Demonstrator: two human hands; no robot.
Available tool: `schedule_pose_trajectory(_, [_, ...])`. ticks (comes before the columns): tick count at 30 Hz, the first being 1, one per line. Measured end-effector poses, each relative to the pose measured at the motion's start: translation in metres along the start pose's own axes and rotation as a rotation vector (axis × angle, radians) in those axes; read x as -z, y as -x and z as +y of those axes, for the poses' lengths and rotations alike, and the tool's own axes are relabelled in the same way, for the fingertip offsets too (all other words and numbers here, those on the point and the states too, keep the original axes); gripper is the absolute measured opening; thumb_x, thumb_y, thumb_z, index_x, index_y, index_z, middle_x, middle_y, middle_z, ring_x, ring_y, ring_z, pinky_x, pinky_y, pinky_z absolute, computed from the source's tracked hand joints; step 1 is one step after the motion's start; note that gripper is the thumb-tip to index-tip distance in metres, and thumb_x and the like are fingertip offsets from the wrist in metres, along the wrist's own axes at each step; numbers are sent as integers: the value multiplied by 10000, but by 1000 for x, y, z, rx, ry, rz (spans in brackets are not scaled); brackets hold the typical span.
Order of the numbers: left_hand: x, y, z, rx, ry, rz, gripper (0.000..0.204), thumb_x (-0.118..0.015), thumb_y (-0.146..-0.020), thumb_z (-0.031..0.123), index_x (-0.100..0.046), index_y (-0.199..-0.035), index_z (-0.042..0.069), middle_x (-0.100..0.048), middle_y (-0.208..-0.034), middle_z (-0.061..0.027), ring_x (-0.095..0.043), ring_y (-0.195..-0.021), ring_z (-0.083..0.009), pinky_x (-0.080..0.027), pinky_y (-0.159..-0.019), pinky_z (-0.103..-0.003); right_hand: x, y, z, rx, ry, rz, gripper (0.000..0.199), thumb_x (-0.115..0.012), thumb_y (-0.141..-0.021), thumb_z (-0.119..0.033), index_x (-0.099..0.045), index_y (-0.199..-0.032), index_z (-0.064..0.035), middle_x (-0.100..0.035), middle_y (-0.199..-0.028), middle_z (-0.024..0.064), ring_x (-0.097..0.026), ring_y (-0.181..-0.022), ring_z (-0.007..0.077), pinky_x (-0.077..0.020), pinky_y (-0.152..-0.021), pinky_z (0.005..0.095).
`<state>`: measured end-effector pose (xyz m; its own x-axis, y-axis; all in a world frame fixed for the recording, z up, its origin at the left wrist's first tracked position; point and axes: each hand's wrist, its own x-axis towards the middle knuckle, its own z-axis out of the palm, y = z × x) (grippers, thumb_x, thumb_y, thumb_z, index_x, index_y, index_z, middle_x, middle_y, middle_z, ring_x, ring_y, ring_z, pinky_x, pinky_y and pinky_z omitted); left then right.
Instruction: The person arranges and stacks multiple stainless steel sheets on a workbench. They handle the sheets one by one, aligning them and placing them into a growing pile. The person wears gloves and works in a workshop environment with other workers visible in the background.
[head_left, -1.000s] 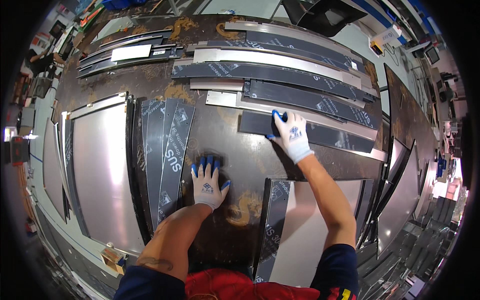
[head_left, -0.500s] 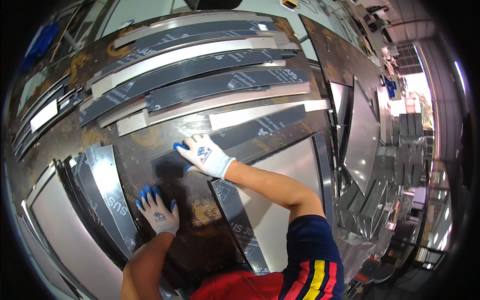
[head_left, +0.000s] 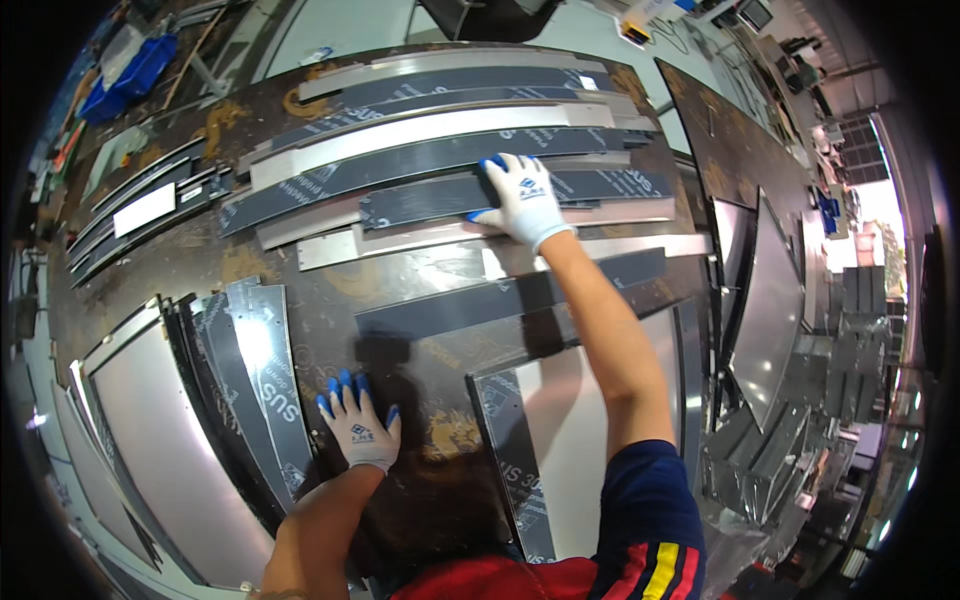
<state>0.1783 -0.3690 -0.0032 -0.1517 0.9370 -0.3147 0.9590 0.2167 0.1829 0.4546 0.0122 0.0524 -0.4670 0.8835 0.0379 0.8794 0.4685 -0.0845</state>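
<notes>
My left hand, in a white glove with blue fingertips, rests on the dark tabletop with its fingers spread. My right hand, gloved alike, reaches to the far group of strips. It lies over a long metal strip with dark film, thumb apart from the fingers; no grip on it shows. Behind it lie another film-covered strip and a bare silvery strip. Nearer me, a separate dark strip lies crosswise, partly hidden by my right forearm.
Film-covered strips and a large framed panel lie at the left. A pale panel with dark edge strips lies nearer on the right. Small dark strips are at the far left, near a blue bin. Wrapped stacks stand at the right.
My right hand has moved away from the nearer dark strip, farther out and right onto the far strips. My left hand stays on the tabletop. The whole view has shifted slightly.
</notes>
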Motion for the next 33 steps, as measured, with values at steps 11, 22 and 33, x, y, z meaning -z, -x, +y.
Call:
schedule_pose_trajectory(11, [-2,1,1,-12,49,63,871,-744,-925,421,-479,-1607,-53,-322,-1755,-278,-239,-1644,-490,-107,-1334,-697,13,-6,9,44,198,-216,768,-941,-762,-364,-640,-1436,-149,-646,-1385,138,-591,-1323,372,-491,-1051,558])
schedule_pose_trajectory(22, [4,1,2,-29,31,61,846,-704,-974,482,-494,-1606,-39,-392,-1707,-282,-282,-1620,-499,-92,-1338,-693,50,67,-56,150,101,128,741,-893,-721,-200,-627,-1410,-140,-633,-1283,208,-627,-1200,406,-449,-994,567])
schedule_pose_trajectory(33, [32,40,-5,-80,397,84,778,-784,-944,432,-553,-1573,38,-503,-1647,-241,-421,-1560,-426,-272,-1319,-576,152,167,-304,251,-170,-14,815,-951,-769,-423,-598,-1381,-17,-607,-1234,262,-651,-1101,461,-578,-932,535])
